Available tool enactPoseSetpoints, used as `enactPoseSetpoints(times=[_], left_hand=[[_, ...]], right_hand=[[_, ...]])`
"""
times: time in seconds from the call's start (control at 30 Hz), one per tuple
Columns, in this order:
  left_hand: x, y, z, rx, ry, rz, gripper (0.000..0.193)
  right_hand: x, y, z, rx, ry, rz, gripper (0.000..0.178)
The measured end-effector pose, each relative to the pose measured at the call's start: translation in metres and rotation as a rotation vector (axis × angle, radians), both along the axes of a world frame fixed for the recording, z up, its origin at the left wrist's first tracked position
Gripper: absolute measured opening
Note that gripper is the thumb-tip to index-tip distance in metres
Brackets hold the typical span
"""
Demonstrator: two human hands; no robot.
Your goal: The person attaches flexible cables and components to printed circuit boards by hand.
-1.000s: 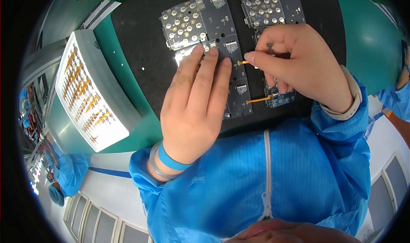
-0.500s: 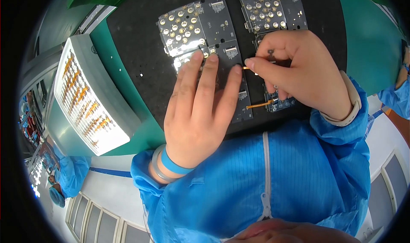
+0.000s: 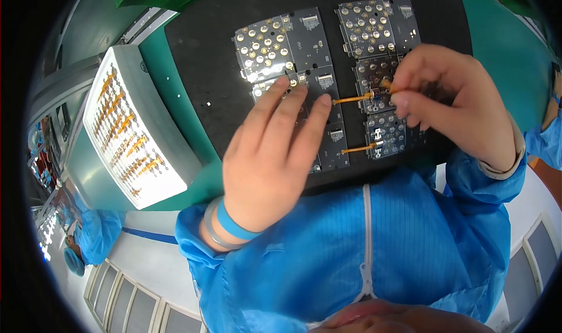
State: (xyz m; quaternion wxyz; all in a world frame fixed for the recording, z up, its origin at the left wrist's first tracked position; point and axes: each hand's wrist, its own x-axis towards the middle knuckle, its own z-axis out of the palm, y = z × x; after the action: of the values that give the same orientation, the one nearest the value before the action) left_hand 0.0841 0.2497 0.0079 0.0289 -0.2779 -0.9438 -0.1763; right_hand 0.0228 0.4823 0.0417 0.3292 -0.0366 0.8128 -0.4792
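My left hand [image 3: 266, 151] lies with its fingers spread over the left panel of dark circuit boards [image 3: 307, 46], index fingertip by the end of an orange flex cable [image 3: 351, 99]. That cable bridges the gap to the right column of circuit boards [image 3: 404, 25]. Over the middle right board, my right hand [image 3: 442, 96] pinches its thumb and index finger at a small orange piece [image 3: 385, 86]; whether this joins the cable is hard to see. Lower down, a second orange flex cable [image 3: 358, 149] spans the same gap, its right end beside a white-marked connector. My right hand partly covers the right boards.
A white tray [image 3: 137, 183] with rows of orange flex cables stands at the left on the green bench surface [image 3: 202, 183]. The boards rest on a black mat [image 3: 202, 46]. Tiny white bits [image 3: 208, 104] lie on the mat's left. Another person [image 3: 93, 233] is at far left.
My right hand has moved right, off the flex cable's left part, leaving it across the gap. My left hand stays on the left boards. The boards and tray appear shifted slightly right in view.
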Motion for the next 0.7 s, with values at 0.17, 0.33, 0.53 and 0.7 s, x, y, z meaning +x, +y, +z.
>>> enactPoseSetpoints(times=[0.17, 0.33, 0.53, 0.7], left_hand=[[-0.019, -0.007, 0.013, 0.609, -0.099, -0.142, 0.028], [-0.030, -0.011, 0.020, 0.671, -0.084, -0.257, 0.020], [-0.038, -0.017, 0.012, 0.549, 0.034, -0.132, 0.019], [-0.044, -0.022, -0.002, 0.401, 0.132, -0.101, 0.032]], right_hand=[[-0.010, -0.019, -0.002, -0.335, -0.123, 0.314, 0.005], [-0.019, -0.031, -0.008, -0.478, -0.146, 0.429, 0.007], [-0.034, -0.042, -0.007, -0.272, -0.189, 0.381, 0.008], [-0.036, -0.037, -0.017, -0.279, -0.104, 0.298, 0.003]])
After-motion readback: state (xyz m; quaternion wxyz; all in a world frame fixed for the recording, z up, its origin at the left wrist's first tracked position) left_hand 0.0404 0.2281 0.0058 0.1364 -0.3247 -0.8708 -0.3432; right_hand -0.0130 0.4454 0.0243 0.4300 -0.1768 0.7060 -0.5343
